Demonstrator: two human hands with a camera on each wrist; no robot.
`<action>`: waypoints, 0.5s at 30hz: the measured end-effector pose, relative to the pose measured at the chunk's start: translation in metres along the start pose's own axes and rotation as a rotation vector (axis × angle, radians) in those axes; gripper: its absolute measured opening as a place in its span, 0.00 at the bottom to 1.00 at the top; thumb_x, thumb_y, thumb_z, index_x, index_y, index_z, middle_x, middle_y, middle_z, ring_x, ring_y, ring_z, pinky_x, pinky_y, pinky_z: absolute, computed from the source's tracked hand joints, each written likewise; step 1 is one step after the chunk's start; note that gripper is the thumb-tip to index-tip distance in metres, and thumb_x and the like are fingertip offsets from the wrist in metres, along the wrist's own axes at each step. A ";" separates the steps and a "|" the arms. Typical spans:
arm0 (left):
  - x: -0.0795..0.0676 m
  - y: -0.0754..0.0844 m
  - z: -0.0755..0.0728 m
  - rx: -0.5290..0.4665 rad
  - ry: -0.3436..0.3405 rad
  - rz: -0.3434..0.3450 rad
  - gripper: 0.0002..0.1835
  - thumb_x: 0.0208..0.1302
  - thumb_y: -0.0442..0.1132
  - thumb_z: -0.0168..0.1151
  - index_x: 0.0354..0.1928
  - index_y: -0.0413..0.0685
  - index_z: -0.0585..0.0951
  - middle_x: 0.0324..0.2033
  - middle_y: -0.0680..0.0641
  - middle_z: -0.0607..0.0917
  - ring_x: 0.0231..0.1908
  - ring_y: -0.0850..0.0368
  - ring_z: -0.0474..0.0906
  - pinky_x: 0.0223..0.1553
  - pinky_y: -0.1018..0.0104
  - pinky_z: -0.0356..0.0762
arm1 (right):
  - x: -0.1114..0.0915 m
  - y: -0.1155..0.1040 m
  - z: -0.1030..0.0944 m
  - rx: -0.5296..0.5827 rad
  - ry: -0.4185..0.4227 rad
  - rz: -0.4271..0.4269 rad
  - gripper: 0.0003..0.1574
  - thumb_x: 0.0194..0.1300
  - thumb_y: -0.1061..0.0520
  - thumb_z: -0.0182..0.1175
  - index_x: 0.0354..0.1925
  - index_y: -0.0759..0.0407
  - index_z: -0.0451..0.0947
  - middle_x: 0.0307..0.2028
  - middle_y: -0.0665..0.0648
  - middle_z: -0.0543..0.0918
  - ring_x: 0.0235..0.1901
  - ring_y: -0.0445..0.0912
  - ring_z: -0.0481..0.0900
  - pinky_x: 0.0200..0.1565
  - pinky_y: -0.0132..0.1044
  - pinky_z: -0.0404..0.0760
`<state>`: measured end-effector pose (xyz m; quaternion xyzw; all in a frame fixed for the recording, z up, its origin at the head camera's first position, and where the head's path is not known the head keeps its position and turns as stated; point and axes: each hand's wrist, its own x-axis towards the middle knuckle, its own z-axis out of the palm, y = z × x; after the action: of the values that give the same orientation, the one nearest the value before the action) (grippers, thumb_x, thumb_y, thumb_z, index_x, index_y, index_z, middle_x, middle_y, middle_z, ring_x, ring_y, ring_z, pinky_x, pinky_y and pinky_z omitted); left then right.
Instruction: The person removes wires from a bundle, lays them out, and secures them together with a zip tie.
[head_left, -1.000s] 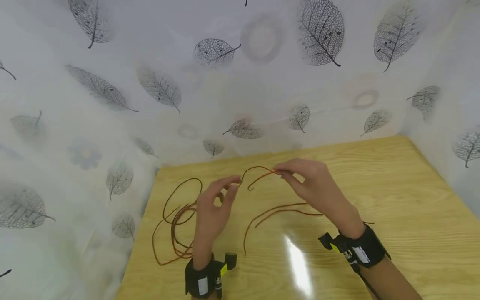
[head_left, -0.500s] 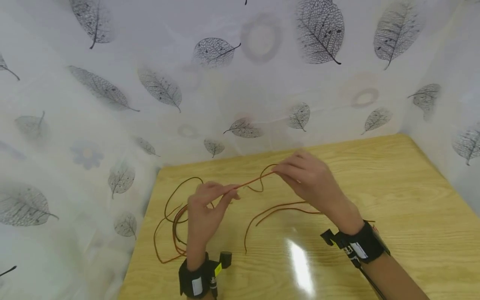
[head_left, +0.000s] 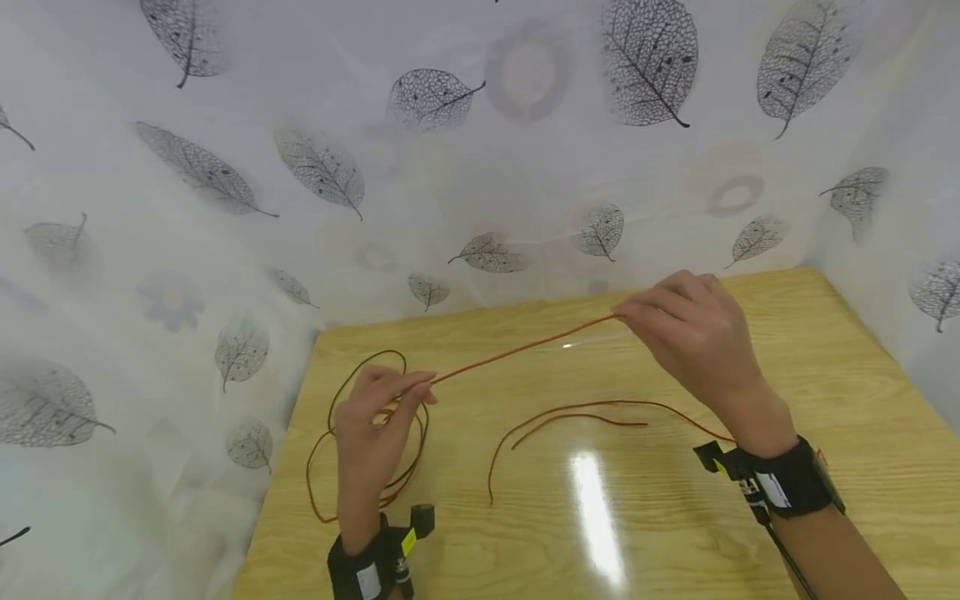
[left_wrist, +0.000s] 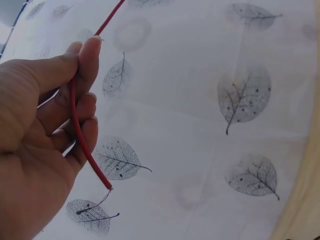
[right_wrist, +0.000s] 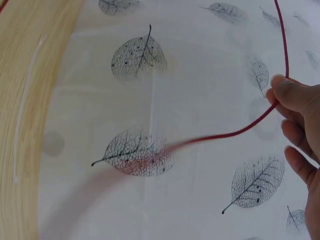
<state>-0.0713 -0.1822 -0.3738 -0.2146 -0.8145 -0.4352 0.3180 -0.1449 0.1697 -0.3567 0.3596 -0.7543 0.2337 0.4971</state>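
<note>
- Both hands have spread wider, left hand [head_left: 371, 437] and right hand [head_left: 697, 346], drawing the red wire [head_left: 525, 346] nearly straight above the table [head_left: 787, 358]
- Thumb and fingertips pinch it closed at each side
- Looks light and bendy, hardly fragile; I'd grip near the ends, sparing that thin strand [left_wrist: 104, 196]
- Left wrist view catches the strand; head view doesn't
- Right wrist view shows a tail curving past the pinch, blurring away
- Only head view shows the coil [head_left: 329, 421]
</note>
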 end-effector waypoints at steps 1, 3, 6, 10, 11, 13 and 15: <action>-0.003 -0.006 0.000 0.029 0.004 -0.012 0.15 0.50 0.20 0.69 0.39 0.41 0.89 0.23 0.46 0.87 0.32 0.58 0.73 0.27 0.75 0.74 | -0.004 0.005 -0.004 -0.023 -0.007 0.004 0.09 0.46 0.66 0.73 0.31 0.63 0.89 0.25 0.59 0.87 0.25 0.57 0.76 0.23 0.45 0.65; -0.008 -0.016 0.000 0.085 0.019 -0.024 0.12 0.52 0.23 0.70 0.38 0.44 0.89 0.22 0.48 0.87 0.33 0.57 0.74 0.31 0.70 0.73 | -0.014 0.016 -0.011 -0.064 -0.020 0.020 0.11 0.42 0.66 0.73 0.30 0.63 0.89 0.24 0.60 0.87 0.25 0.58 0.76 0.24 0.47 0.66; -0.014 -0.029 0.000 0.169 0.053 -0.039 0.09 0.54 0.26 0.70 0.36 0.45 0.90 0.21 0.49 0.87 0.32 0.55 0.75 0.33 0.61 0.69 | -0.031 0.033 -0.024 -0.122 -0.055 0.049 0.12 0.41 0.64 0.74 0.31 0.62 0.89 0.23 0.60 0.87 0.25 0.58 0.76 0.27 0.50 0.69; -0.021 -0.042 0.002 0.230 0.065 -0.021 0.07 0.54 0.27 0.71 0.34 0.44 0.90 0.20 0.49 0.87 0.31 0.54 0.75 0.32 0.58 0.70 | -0.056 0.053 -0.044 -0.195 -0.133 0.083 0.14 0.39 0.62 0.75 0.32 0.59 0.90 0.23 0.59 0.87 0.28 0.59 0.77 0.32 0.53 0.72; -0.023 -0.044 0.003 0.237 0.066 -0.017 0.07 0.53 0.27 0.71 0.33 0.44 0.90 0.20 0.48 0.87 0.30 0.53 0.75 0.32 0.57 0.70 | -0.062 0.057 -0.048 -0.212 -0.155 0.092 0.15 0.39 0.62 0.75 0.32 0.59 0.90 0.23 0.59 0.87 0.29 0.59 0.77 0.33 0.54 0.72; -0.026 -0.049 0.003 0.245 0.063 -0.006 0.06 0.53 0.26 0.71 0.32 0.43 0.89 0.20 0.48 0.87 0.29 0.53 0.75 0.32 0.55 0.71 | -0.073 0.064 -0.060 -0.254 -0.213 0.116 0.13 0.44 0.59 0.74 0.34 0.59 0.90 0.24 0.59 0.87 0.32 0.59 0.78 0.36 0.55 0.72; -0.028 -0.054 0.003 0.255 0.055 -0.007 0.06 0.51 0.25 0.71 0.30 0.42 0.89 0.20 0.47 0.87 0.28 0.52 0.74 0.32 0.53 0.70 | -0.085 0.070 -0.070 -0.302 -0.270 0.144 0.15 0.57 0.49 0.68 0.34 0.59 0.90 0.24 0.60 0.87 0.34 0.60 0.78 0.38 0.57 0.71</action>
<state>-0.0864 -0.2101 -0.4262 -0.1575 -0.8550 -0.3348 0.3633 -0.1369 0.2899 -0.4064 0.2544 -0.8642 0.1025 0.4219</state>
